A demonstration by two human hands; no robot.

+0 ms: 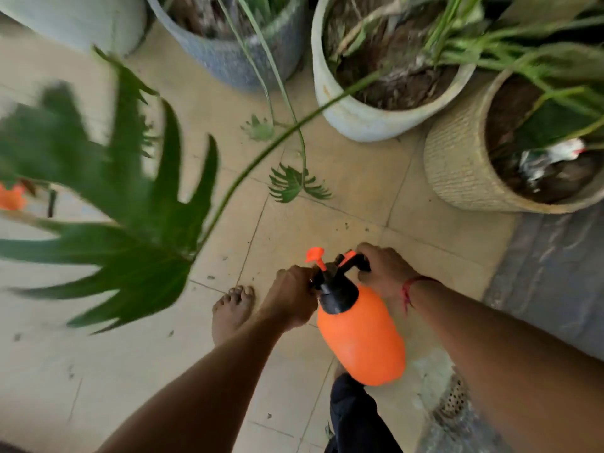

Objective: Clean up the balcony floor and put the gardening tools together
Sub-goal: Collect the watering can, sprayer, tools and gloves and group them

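An orange pressure sprayer bottle [361, 335] with a black pump head and an orange nozzle hangs above the beige tiled floor [343, 197], held between both hands. My right hand [384, 269] grips the black handle at the top of the sprayer. My left hand [292, 297] is curled around the left side of the black head, below the nozzle. Small bits of dirt and leaf scraps dot the tiles around my bare foot [230, 312].
Several plant pots stand along the far side: a white pot [353, 119], a woven beige pot [457, 171], a grey pot [228, 60]. A big green leaf [108, 204] hangs blurred at the left. Another orange object [11, 197] shows at the left edge. A floor drain [452, 400] lies at lower right.
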